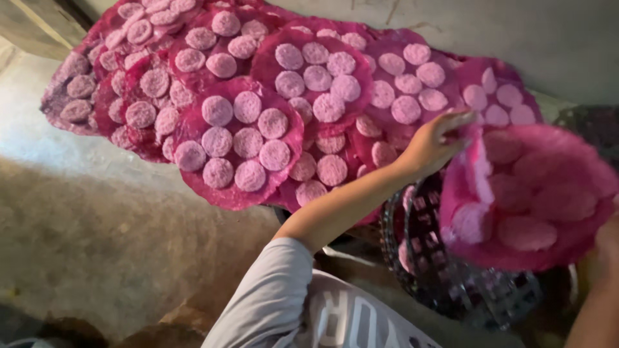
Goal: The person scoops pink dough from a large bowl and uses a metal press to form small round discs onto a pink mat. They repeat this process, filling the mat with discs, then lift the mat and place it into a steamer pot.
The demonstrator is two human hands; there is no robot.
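Pink tray point(535, 212) of pale round cakes, blurred, sits over the dark plastic basket point(451, 283). Your left hand point(435, 143) pinches its upper left edge, fingers closed on it. Right hand point(609, 241) at its right rim, fingers unclear. Left of the basket, more overlapping pink trays point(238, 142) on the floor point(77, 225).

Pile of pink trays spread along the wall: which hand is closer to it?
Left. The left hand reaches up beside the pile, at the rim of the held tray. The right hand sits far right, beyond that tray.
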